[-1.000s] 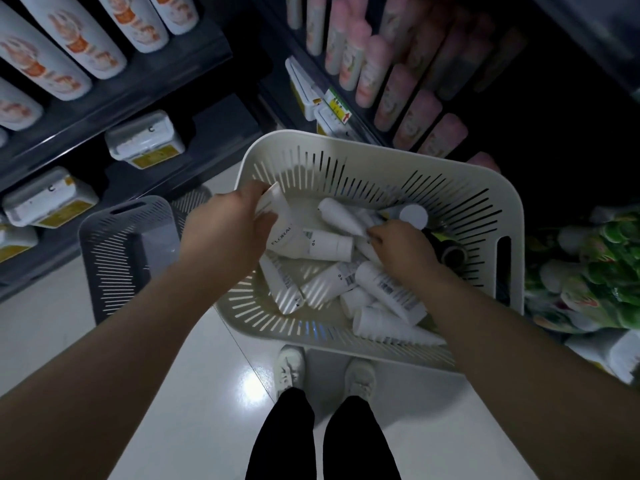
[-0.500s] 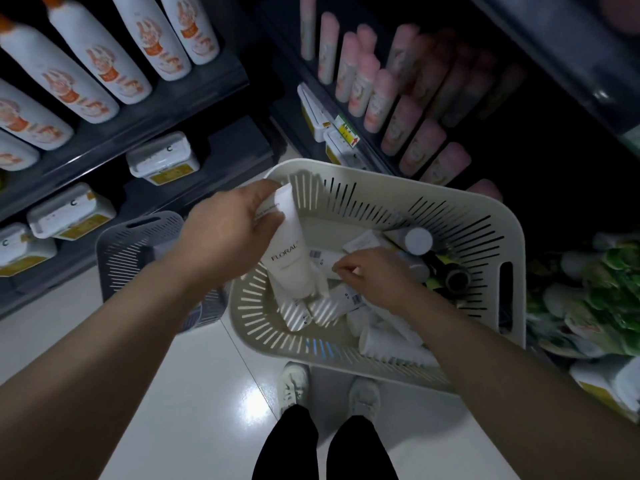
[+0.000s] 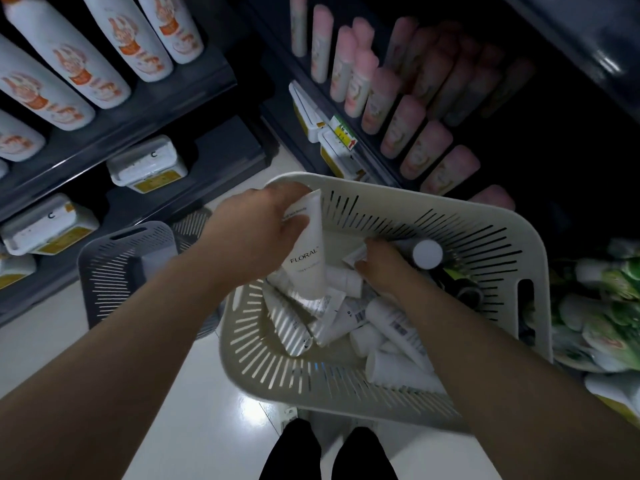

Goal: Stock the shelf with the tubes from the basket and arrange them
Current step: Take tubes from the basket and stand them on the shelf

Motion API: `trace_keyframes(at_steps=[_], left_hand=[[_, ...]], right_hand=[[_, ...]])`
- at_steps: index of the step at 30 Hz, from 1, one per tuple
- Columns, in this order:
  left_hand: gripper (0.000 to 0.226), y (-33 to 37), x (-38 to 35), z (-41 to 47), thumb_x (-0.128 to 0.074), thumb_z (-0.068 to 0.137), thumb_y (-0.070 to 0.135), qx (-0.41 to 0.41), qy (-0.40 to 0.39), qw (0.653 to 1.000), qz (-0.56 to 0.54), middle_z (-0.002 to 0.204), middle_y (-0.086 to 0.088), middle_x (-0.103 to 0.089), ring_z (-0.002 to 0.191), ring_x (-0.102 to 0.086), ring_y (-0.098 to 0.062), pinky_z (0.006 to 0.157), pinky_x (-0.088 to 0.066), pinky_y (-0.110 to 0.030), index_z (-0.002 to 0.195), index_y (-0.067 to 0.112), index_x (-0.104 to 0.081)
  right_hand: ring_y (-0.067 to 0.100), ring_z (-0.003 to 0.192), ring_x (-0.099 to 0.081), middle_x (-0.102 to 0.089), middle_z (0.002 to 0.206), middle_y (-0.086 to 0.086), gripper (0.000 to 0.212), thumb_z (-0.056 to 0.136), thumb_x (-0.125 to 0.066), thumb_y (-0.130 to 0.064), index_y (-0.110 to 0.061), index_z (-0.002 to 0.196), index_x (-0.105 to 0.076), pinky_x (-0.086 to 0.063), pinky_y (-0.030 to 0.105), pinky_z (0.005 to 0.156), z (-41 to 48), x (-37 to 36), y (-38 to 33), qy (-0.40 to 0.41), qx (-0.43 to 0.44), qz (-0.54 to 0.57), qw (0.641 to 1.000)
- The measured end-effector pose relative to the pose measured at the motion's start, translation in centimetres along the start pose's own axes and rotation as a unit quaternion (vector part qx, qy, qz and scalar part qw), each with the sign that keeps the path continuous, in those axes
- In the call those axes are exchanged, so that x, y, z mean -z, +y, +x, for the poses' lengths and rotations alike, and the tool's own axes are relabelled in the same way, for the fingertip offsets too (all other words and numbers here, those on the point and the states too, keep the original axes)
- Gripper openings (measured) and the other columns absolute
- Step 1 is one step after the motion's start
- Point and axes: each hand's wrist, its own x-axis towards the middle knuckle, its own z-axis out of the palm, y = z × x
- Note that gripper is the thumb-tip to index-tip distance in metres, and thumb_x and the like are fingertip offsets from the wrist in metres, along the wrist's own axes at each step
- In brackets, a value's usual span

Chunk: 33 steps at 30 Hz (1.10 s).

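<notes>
The left hand's (image 3: pixel 256 230) grip is clamped on 1 FLORAL tube (image 3: pixel 306 258), cap down over the cream basket (image 3: pixel 533 258). The right hand (image 3: pixel 381 268) reaches among the loose tubes (image 3: pixel 398 323); I cannot tell whether its grip is closed. Held only by its top end, the tube could slip and fall.

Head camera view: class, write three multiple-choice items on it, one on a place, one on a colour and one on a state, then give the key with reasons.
1. Where is the FLORAL tube?
A on a shelf; B in the left hand, over the cream basket; C on the floor.
2. What colour are the bottles beyond the basket?
A pink; B blue; C black.
3. The cream basket is:
A empty; B upside down; C holding several tubes.
Key: B, the fingers wrap the tube; A, the bottles' bodies are pink; C, white tubes lie piled inside.
</notes>
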Motion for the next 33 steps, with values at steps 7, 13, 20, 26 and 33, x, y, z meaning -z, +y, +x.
trace_keyframes(at_steps=[7,13,20,26,33], left_hand=[[0.041,-1.1,-0.6,0.4,-0.049,0.094,0.032,0.001,-0.019,1.000,-0.003,0.109,-0.007,-0.066,0.095,-0.060,-0.029,0.073,-0.037,-0.030,0.135,0.029,-0.045],[0.040,-0.7,-0.7,0.2,-0.051,0.094,0.030,-0.006,-0.014,1.000,-0.010,0.112,-0.006,-0.066,0.099,-0.060,-0.029,0.079,-0.041,-0.033,0.134,0.027,-0.049],[0.038,-0.5,-0.3,-0.4,-0.052,0.094,0.030,-0.004,-0.015,1.000,-0.016,0.115,-0.003,-0.064,0.098,-0.058,-0.024,0.074,-0.036,-0.028,0.132,0.029,-0.051],[0.033,1.1,2.1,-0.9,-0.058,0.090,0.032,-0.005,-0.011,0.999,-0.035,0.108,0.005,-0.066,0.093,-0.059,-0.020,0.071,-0.037,-0.027,0.123,0.029,-0.056],[0.014,7.3,9.5,-1.5,-0.058,0.090,0.035,-0.040,-0.018,0.999,-0.032,0.088,0.009,-0.063,0.079,-0.059,-0.016,0.063,-0.044,-0.031,0.104,0.030,-0.058]], right_hand=[[0.035,0.135,-0.030,-0.030,0.148,0.017,0.072,0.088,-0.057,-0.038,-0.009,0.145,-0.022,-0.028,0.043,0.111,2.3,-0.1,0.0,-0.011,-0.064,-0.077,0.995],[0.033,0.129,-0.036,-0.039,0.140,0.014,0.077,0.076,-0.069,-0.041,-0.011,0.139,-0.038,-0.034,0.041,0.108,2.7,-0.3,-0.1,-0.045,-0.072,-0.115,0.990],[0.018,0.087,-0.052,-0.054,0.086,0.003,0.023,0.078,-0.075,-0.022,-0.011,0.080,-0.056,-0.044,0.026,0.064,0.2,1.9,-0.2,-0.015,0.020,0.031,0.999],[0.018,0.069,-0.049,-0.048,0.066,0.000,0.036,0.076,-0.076,-0.019,-0.016,0.058,-0.044,-0.034,0.030,0.060,-6.0,6.7,-1.0,0.138,0.073,0.101,0.983],[0.000,0.061,-0.051,-0.057,0.066,-0.011,0.017,0.079,-0.074,-0.020,-0.016,0.069,-0.061,-0.041,0.022,0.056,-19.2,14.6,-2.8,0.281,0.092,0.217,0.930]])
